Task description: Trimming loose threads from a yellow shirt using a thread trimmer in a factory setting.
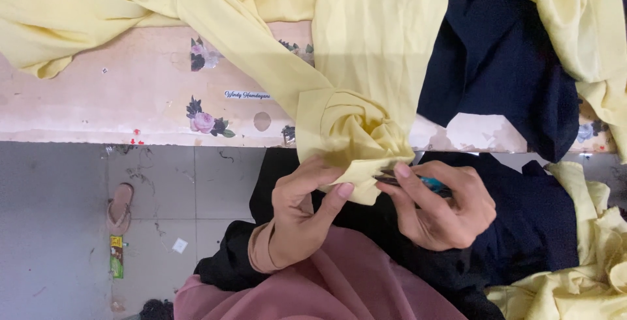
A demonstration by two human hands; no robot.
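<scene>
At table edge, my left hand [297,212] pinches yellow cloth [353,130]; right hand [441,206] grips snips [418,181]; trimming looks unfinished, I judge.

Bare surface [130,98] lies open along its near edge toward the left, where hands could pass. Yellow cloth [366,46] crowds the far edge and spills over the near edge mid-way; dark navy fabric [503,65] blocks the right end.
</scene>
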